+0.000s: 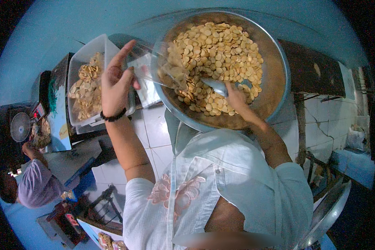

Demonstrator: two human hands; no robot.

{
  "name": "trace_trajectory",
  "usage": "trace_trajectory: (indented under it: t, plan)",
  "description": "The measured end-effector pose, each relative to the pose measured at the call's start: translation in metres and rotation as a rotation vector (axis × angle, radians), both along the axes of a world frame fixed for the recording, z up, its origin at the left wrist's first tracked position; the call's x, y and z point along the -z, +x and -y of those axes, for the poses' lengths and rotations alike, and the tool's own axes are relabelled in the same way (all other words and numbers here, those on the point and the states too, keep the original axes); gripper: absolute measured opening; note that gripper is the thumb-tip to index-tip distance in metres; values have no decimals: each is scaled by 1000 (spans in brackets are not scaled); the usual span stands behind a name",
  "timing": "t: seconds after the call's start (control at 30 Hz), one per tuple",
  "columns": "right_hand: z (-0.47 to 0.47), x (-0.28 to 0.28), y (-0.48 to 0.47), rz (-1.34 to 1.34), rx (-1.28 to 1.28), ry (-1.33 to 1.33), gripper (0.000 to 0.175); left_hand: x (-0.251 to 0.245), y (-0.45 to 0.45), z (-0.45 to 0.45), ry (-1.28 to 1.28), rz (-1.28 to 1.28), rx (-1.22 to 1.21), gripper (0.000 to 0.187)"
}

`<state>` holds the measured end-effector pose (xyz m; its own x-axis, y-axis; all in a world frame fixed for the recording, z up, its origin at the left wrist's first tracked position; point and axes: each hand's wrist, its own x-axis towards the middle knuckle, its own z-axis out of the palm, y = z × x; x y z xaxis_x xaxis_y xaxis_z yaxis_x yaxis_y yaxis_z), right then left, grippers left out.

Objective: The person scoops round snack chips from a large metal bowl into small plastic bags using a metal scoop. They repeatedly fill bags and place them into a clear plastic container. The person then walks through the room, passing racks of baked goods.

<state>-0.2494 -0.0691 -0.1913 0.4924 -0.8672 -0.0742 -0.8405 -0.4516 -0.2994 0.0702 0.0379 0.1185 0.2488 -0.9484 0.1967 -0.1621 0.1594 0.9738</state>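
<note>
A large round metal basin (276,78) holds a heap of flat round yellow chips (225,50). My right hand (237,98) is shut on a metal scoop (217,87), which dips into the chips near the basin's middle. My left hand (115,81) is raised left of the basin, index finger stretched out and thumb apart. A clear plastic bag (172,70) spans from near my left fingers over the basin's left rim; whether the fingers grip it is unclear. Under that hand's left side stands a translucent plastic bin (76,67) with filled clear bags (87,84).
White sheets or bags (148,87) lie between bin and basin. At the far left a co-worker (40,184) reaches toward bags beside a weighing scale (39,112) with a red display. A dark tabletop (312,68) stands right of the basin. A metal bowl (331,212) is at lower right.
</note>
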Motion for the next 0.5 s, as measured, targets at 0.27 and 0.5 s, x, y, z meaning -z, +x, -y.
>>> trace_trajectory:
  t: [0.27, 0.5]
  plan:
    - [-52, 6, 29, 563, -232, 490, 73, -22, 3, -37, -86, 80, -131, 53]
    - [-29, -26, 19, 493, 92, 1151, 53, -26, 4, -40, -102, 27, -188, 53]
